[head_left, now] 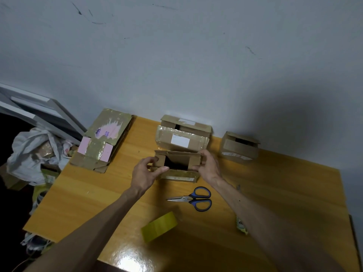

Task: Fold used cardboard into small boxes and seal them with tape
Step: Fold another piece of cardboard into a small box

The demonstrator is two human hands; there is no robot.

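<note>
Folding step: left hand (146,170) & right hand (208,163) grip box (176,163) ends, top open; next needs tape (159,226) at 6 o'clock

A glossy yellow wooden table (275,193) holds four cardboard boxes (240,146), blue-handled scissors (193,198), a yellow tape roll (159,226) and a small wrapper (241,226)

- Pale grey wall (176,55) fills the upper view, with a few dark scuffs.
- Glossy orange-yellow wooden table (275,193) butts against it; bright glare on near edge.
- Grey framed panels (39,112) lean at left.
- Dark floor (7,213) left of table; white plastic bag (29,154) there.
</note>
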